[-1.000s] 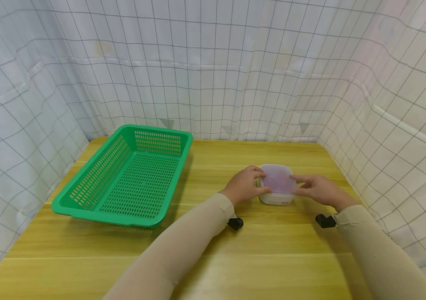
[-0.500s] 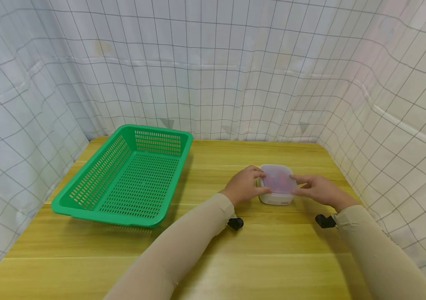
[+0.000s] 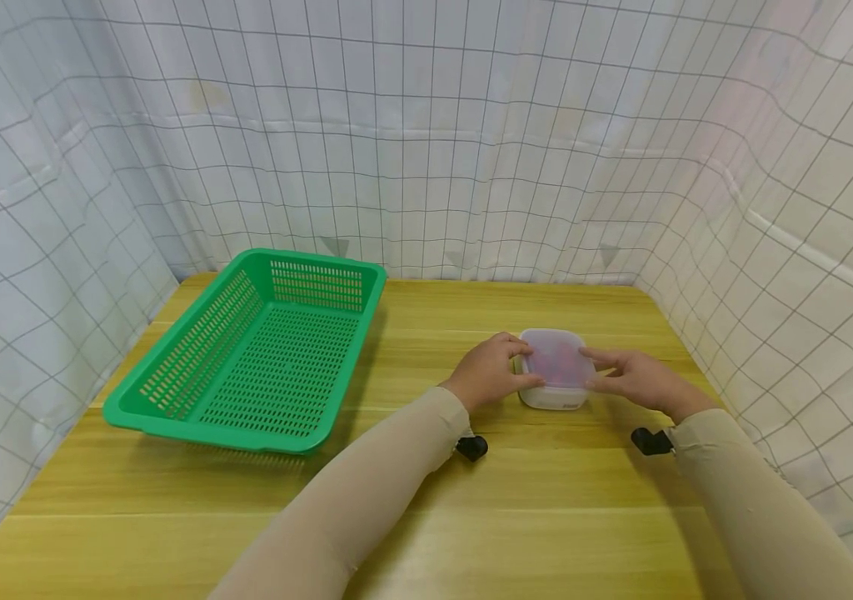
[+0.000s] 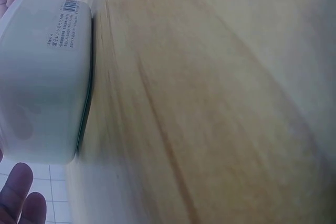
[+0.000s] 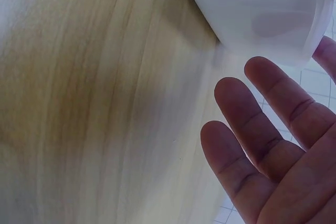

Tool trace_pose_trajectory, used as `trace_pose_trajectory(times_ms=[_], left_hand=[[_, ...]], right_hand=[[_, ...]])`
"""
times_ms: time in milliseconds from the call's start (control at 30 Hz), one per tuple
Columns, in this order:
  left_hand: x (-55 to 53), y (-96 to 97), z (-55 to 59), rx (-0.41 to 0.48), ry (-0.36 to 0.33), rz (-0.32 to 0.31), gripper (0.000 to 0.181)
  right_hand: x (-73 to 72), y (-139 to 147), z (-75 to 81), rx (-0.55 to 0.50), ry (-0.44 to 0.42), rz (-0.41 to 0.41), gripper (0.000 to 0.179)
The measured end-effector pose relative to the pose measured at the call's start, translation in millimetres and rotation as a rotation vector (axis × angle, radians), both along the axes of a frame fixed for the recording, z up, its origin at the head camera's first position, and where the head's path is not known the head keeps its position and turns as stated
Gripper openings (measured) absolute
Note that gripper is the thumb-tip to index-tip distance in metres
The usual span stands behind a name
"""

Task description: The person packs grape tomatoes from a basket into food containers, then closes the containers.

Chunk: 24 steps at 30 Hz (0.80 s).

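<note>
A small white food container (image 3: 556,401) with a translucent lid (image 3: 552,354) stands on the table, pinkish-red contents showing faintly through. In the head view my left hand (image 3: 486,371) touches its left side, thumb at the front corner and fingers farther back. On the opposite side my right hand (image 3: 640,379) rests its thumb and index finger against the lid's edge. Three relaxed fingers (image 5: 257,124) of that hand lie spread beside the container in the right wrist view. The left wrist view catches a printed label (image 4: 64,27) on the container and left fingertips (image 4: 18,184) below it.
A green perforated plastic basket (image 3: 269,367) sits on the left of the wooden table (image 3: 531,517); nothing is seen inside it. White grid-patterned sheeting (image 3: 426,167) encloses the table at the back and both sides.
</note>
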<state>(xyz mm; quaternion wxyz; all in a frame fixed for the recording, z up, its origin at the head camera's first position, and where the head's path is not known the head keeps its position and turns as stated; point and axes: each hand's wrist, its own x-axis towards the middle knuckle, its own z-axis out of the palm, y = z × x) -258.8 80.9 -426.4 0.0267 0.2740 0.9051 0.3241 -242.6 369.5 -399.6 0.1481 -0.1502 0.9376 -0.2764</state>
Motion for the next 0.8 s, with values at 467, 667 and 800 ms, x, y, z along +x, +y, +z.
trace_pose_trajectory(times_ms=[467, 667, 800], left_hand=[[0.9, -0.6, 1.1, 0.010, -0.016, -0.001, 0.062], [0.9, -0.9, 1.8, 0.012, -0.015, -0.004, 0.061], [1.2, -0.2, 2.1, -0.006, -0.019, 0.004, 0.063]], right_hand=[[0.0, -0.9, 0.1, 0.014, -0.010, 0.002, 0.074], [-0.4, -0.6, 0.3, 0.027, -0.010, 0.011, 0.075], [-0.4, -0.7, 0.7, 0.025, -0.018, 0.020, 0.076]])
